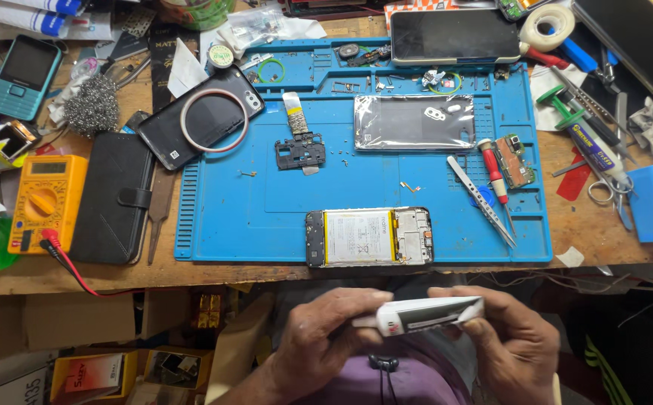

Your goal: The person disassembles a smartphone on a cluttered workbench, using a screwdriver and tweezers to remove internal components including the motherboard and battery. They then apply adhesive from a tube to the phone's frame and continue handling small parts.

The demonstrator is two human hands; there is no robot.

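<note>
Below the table's front edge, my left hand and my right hand hold a small white glue tube between them. The left fingers pinch its nozzle end, the right fingers grip its flattened tail. Just above them, on the blue repair mat, lies an opened phone with its battery and frame exposed. Farther back on the mat rest a clear-wrapped back cover and a black inner frame piece.
Tweezers, a red screwdriver and a small circuit board lie at the mat's right. A yellow multimeter, black wallet case and phone with a ring sit left. Another phone, tape roll and scissors crowd the back right.
</note>
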